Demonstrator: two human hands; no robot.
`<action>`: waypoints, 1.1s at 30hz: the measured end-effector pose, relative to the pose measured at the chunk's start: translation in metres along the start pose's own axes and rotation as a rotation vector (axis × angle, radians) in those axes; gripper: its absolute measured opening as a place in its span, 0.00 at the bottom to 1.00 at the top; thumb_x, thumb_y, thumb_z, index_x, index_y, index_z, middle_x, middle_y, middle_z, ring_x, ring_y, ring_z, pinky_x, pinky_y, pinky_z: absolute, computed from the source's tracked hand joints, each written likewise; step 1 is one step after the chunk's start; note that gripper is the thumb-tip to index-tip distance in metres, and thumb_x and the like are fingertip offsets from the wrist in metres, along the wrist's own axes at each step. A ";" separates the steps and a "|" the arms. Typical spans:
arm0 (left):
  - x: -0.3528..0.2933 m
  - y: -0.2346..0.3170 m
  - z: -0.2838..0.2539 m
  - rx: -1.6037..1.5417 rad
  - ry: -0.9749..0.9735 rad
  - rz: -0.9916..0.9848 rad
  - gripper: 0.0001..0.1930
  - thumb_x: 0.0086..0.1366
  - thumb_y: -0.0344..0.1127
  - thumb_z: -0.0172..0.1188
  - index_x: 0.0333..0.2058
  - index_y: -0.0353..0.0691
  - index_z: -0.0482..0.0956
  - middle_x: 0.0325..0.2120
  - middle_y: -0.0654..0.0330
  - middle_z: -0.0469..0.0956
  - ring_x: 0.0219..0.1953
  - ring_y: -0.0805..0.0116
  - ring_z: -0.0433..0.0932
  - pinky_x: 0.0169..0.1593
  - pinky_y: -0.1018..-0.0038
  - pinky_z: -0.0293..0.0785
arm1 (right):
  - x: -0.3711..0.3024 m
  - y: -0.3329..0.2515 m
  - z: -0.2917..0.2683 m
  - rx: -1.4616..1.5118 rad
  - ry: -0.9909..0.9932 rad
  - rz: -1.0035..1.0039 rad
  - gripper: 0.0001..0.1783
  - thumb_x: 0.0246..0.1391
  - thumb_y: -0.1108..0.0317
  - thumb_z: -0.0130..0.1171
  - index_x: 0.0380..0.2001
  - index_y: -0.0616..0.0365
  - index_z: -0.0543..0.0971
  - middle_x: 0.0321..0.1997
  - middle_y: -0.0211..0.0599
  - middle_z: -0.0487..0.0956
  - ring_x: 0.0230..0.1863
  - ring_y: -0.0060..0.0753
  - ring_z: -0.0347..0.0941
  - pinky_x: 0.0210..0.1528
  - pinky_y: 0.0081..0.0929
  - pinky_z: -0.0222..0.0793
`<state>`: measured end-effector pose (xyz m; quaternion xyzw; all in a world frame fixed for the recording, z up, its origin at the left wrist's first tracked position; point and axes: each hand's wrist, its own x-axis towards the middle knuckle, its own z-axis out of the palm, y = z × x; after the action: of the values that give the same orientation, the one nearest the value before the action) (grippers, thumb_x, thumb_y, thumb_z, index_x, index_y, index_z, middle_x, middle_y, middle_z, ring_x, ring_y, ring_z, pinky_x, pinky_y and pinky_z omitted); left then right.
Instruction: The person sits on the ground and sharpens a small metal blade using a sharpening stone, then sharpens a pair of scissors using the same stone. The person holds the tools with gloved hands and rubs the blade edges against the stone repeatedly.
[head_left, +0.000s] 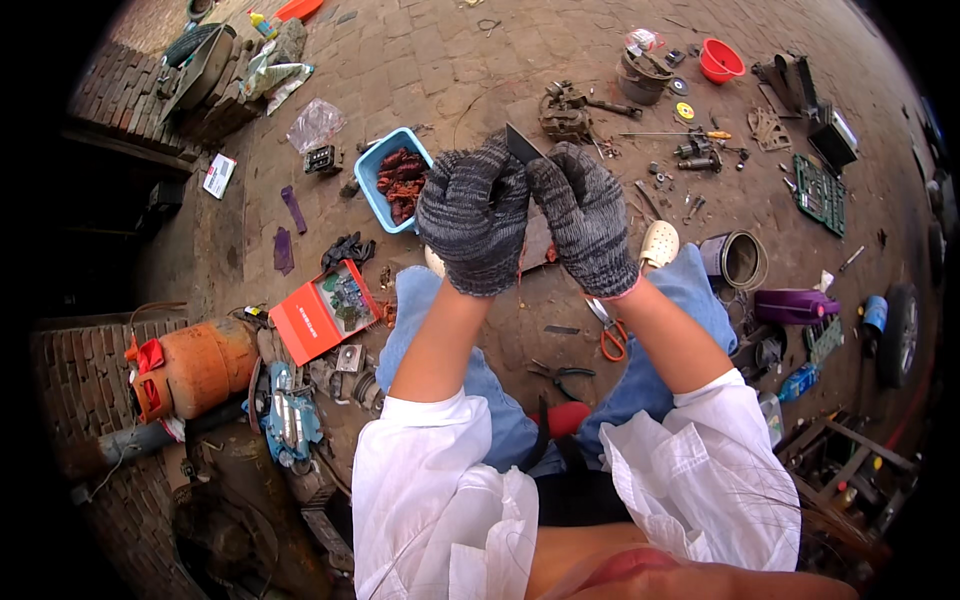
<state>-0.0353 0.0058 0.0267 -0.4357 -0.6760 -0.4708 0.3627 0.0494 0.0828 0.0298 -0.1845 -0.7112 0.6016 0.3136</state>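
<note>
Both my hands wear grey-and-black knitted gloves and are raised close together in front of me. My right hand pinches a thin dark flat blade whose pointed end sticks up between the gloves. Beside it, my left hand is closed with fingers curled inward; what it grips, if anything, is hidden by the glove. Just left of the hands stands a light-blue plastic basin holding reddish-brown coiled pieces that look like copper windings. Under my hands, a brownish flat surface shows partly between the wrists.
Orange-handled scissors and dark pliers lie between my legs. An open red box with small parts and black gloves lie left. An orange gas cylinder is farther left. Right are an open tin can and a green socket set.
</note>
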 end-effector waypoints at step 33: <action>-0.001 0.011 0.009 -0.485 0.130 -0.419 0.07 0.47 0.20 0.60 0.28 0.32 0.75 0.24 0.58 0.74 0.26 0.73 0.73 0.32 0.80 0.69 | 0.002 0.053 -0.020 -0.168 0.153 -0.182 0.12 0.54 0.63 0.48 0.28 0.61 0.73 0.23 0.30 0.72 0.26 0.22 0.65 0.29 0.21 0.62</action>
<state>-0.0250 0.0156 0.0268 -0.3298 -0.5946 -0.7093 0.1858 0.0552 0.1104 -0.0197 -0.1901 -0.7467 0.4933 0.4037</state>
